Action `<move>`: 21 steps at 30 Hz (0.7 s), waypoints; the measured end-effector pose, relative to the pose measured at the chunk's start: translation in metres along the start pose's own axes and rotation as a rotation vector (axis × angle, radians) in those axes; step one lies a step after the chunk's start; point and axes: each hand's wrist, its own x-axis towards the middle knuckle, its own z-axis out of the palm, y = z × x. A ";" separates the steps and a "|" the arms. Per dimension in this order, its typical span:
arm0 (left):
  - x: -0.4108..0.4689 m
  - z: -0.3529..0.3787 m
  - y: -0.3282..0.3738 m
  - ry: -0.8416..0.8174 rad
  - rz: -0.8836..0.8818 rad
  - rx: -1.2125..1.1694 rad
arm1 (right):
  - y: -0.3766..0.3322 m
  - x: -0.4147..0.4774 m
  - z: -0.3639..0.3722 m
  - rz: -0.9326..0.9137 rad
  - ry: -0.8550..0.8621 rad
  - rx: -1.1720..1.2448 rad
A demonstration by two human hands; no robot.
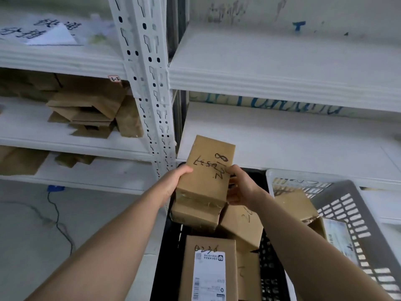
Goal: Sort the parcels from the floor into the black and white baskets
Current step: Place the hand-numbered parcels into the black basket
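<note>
I hold a brown cardboard parcel (206,170) with black handwriting above the black basket (167,253). My left hand (173,181) grips its left side and my right hand (240,187) grips its right edge. Under it, inside the black basket, lie more cardboard parcels, one with a white shipping label (209,276). The white basket (358,213) stands to the right and holds a cardboard parcel (295,203) and a labelled packet (338,237).
White metal shelving (271,81) rises right behind the baskets, with an upright post (149,83) at centre. Flattened cardboard (86,109) is stacked on the left shelves. A black cable (58,220) runs across the grey floor at left.
</note>
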 end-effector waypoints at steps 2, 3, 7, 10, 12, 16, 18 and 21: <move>-0.002 0.002 -0.009 -0.017 -0.043 0.009 | 0.012 -0.002 0.005 0.009 -0.003 0.040; -0.004 0.005 -0.012 -0.019 -0.055 0.015 | 0.017 -0.004 0.008 -0.013 -0.005 0.080; 0.000 0.013 -0.027 0.010 -0.066 0.034 | 0.022 -0.005 0.020 -0.069 0.000 0.148; 0.018 0.012 -0.046 0.014 -0.083 0.042 | 0.023 -0.008 0.021 -0.023 0.028 0.142; 0.015 0.014 -0.044 0.021 -0.076 0.029 | 0.024 -0.012 0.020 -0.025 0.028 0.139; -0.008 0.023 -0.029 0.043 -0.046 -0.035 | 0.022 -0.029 0.008 -0.084 0.042 0.160; -0.029 0.034 -0.021 0.037 0.001 -0.027 | 0.024 -0.042 -0.005 -0.085 0.064 0.165; -0.054 0.053 -0.018 0.004 0.045 -0.027 | 0.031 -0.066 -0.028 -0.090 0.058 0.157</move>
